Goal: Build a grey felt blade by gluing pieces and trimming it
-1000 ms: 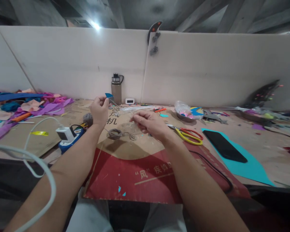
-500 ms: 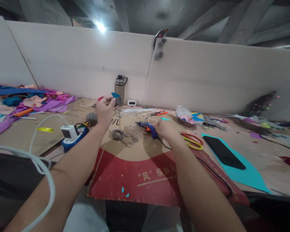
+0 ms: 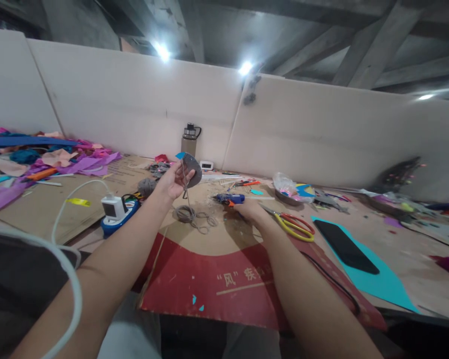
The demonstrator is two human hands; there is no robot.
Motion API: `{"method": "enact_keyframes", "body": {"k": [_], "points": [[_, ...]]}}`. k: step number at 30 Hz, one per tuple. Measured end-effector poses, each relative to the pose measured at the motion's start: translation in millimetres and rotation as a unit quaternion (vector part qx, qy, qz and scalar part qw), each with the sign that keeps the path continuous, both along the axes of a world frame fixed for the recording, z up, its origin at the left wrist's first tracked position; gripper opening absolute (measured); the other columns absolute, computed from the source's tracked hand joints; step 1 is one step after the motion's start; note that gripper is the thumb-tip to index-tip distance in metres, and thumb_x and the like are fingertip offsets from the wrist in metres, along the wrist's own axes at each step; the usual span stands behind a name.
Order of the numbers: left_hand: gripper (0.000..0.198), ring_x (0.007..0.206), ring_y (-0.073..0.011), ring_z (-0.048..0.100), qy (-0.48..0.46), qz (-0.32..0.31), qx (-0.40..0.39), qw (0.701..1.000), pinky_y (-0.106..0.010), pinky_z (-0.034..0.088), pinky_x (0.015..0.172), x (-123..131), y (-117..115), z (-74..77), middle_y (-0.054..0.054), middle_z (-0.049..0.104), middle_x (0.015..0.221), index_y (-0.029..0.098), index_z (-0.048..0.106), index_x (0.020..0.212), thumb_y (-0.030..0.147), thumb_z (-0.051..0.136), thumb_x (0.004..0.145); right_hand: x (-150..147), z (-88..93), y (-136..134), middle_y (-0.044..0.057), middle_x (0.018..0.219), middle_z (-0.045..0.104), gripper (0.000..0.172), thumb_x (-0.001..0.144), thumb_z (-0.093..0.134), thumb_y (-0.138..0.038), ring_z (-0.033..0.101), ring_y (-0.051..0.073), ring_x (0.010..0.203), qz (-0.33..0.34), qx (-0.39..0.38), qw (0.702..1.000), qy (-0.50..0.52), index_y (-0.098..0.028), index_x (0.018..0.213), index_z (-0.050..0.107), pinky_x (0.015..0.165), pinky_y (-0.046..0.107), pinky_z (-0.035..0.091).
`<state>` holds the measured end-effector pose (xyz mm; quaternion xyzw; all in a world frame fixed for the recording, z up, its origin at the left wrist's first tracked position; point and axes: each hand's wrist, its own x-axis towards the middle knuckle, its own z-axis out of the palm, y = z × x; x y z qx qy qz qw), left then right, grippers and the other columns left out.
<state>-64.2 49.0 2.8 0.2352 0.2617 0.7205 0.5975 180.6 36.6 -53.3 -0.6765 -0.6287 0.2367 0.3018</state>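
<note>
My left hand is raised above the cardboard and closed on a small grey round piece with a blue edge; a thin string hangs from it toward a loose coil of grey string. My right hand rests low on the cardboard, fingers wrapped round the handle of a blue glue gun that points left. The glue gun's black cord runs back along my right forearm.
Yellow-and-red scissors lie right of my hand, beside a black phone on a cyan sheet. A white charger on a blue base, a grey yarn ball, a bottle and coloured paper scraps lie left and behind.
My right hand left the string, reached forward and took hold of the blue glue gun. My left hand lifted and turned the round piece, showing its grey face.
</note>
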Motion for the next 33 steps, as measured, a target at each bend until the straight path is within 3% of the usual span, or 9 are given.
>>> {"method": "enact_keyframes", "body": {"k": [4,7,11,13,16,19,24,29,33], "points": [[0.008,0.072,-0.0129,0.068,-0.004,-0.011,-0.006,1.000,-0.021,0.058,0.064,1,-3,2.2,-0.003,0.070,0.072,0.017,0.064,0.073,0.019,0.062,0.081,-1,10.3,-2,0.009,0.069,0.065,0.019,0.065,0.065,-0.030,0.060,0.021,0.065,-0.030,0.003,1.000,0.007,-0.015,0.077,0.065,0.056,0.029,0.042],[0.011,0.070,-0.0124,0.068,0.013,-0.003,-0.018,1.000,-0.021,0.058,0.065,2,-6,4.3,-0.002,0.070,0.070,0.018,0.064,0.070,0.019,0.061,0.081,-2,17.4,-4,0.011,0.078,0.065,0.024,0.067,0.062,-0.027,0.061,0.023,0.074,-0.058,0.034,0.997,0.038,-0.015,0.088,0.062,0.061,0.030,0.045],[0.012,0.067,-0.0109,0.067,0.006,-0.005,-0.020,1.000,-0.020,0.058,0.065,2,-6,5.8,-0.002,0.069,0.069,0.018,0.065,0.071,0.019,0.060,0.082,-7,20.7,-7,0.009,0.085,0.062,0.031,0.070,0.054,-0.022,0.060,0.018,0.070,-0.056,0.066,0.990,0.110,-0.016,0.101,0.054,0.057,0.028,0.048],[0.012,0.069,-0.0111,0.067,0.008,0.000,-0.023,1.000,-0.020,0.058,0.066,2,-6,6.1,-0.002,0.069,0.070,0.018,0.065,0.071,0.019,0.060,0.082,-11,21.6,-10,0.006,0.086,0.061,0.029,0.069,0.053,-0.019,0.058,0.015,0.065,-0.045,0.086,0.975,0.199,-0.019,0.099,0.051,0.054,0.026,0.049],[0.014,0.073,-0.0116,0.068,0.020,0.016,-0.024,0.999,-0.019,0.057,0.067,1,-5,6.4,-0.002,0.070,0.071,0.018,0.064,0.069,0.020,0.061,0.082,-18,24.2,-14,0.002,0.081,0.060,0.029,0.065,0.056,-0.014,0.056,0.012,0.060,-0.023,0.087,0.929,0.358,-0.021,0.092,0.048,0.051,0.025,0.051],[0.015,0.072,-0.0104,0.067,0.006,0.023,-0.025,0.999,-0.019,0.057,0.067,0,-4,6.1,-0.002,0.069,0.071,0.017,0.063,0.069,0.018,0.059,0.083,-22,27.4,-19,0.001,0.080,0.062,0.029,0.064,0.057,-0.013,0.057,0.011,0.058,0.010,0.062,0.899,0.434,-0.021,0.090,0.047,0.051,0.024,0.050],[0.015,0.067,-0.0093,0.066,-0.008,0.026,-0.017,0.999,-0.023,0.058,0.071,0,-2,3.1,-0.001,0.068,0.069,0.016,0.062,0.070,0.016,0.057,0.084,-25,29.6,-23,0.002,0.094,0.065,0.034,0.064,0.061,-0.020,0.056,0.008,0.058,0.063,0.117,0.882,0.452,-0.020,0.094,0.046,0.048,0.020,0.044],[0.008,0.063,-0.0110,0.065,0.109,0.074,0.029,0.991,-0.028,0.058,0.067,11,-14,3.3,-0.005,0.068,0.076,0.012,0.059,0.071,0.014,0.063,0.077,-32,35.6,-32,0.000,0.090,0.064,0.031,0.069,0.059,-0.027,0.045,0.005,0.050,0.120,0.194,0.860,0.456,-0.021,0.095,0.042,0.045,0.020,0.038],[0.006,0.061,-0.0100,0.064,0.169,0.105,0.060,0.978,-0.028,0.058,0.066,22,-22,3.8,-0.002,0.064,0.070,0.012,0.058,0.072,0.014,0.063,0.076,-41,42.3,-46,-0.001,0.089,0.062,0.028,0.074,0.055,-0.030,0.042,0.006,0.050,0.157,0.225,0.868,0.414,-0.022,0.098,0.043,0.047,0.022,0.038]]}}
